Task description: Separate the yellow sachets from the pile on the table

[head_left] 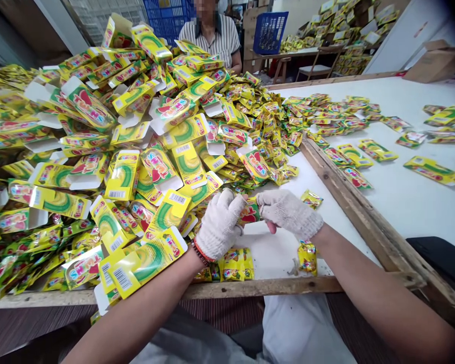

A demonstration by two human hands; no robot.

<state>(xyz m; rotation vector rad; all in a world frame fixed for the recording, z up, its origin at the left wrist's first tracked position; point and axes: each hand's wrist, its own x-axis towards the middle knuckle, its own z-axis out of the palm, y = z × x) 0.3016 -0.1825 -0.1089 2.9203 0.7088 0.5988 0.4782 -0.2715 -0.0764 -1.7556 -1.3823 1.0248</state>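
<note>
Both my hands wear white knitted gloves. My left hand [220,224] and my right hand [288,212] are closed on the two ends of one small yellow and red box [249,213], held just above the white table [276,253]. Only the middle of that box shows between the gloves. A huge heap of flat yellow and green cartons [109,146] rises to the left and behind my hands. Small yellow sachets [233,265] lie under my left wrist, and another sachet [307,258] lies under my right wrist.
A wooden rail [367,222] divides my table from the one to the right, where more sachets [337,121] lie scattered. Another person in a striped shirt [216,38] sits behind the heap. A blue crate [270,31] and a cardboard box [434,63] stand at the back.
</note>
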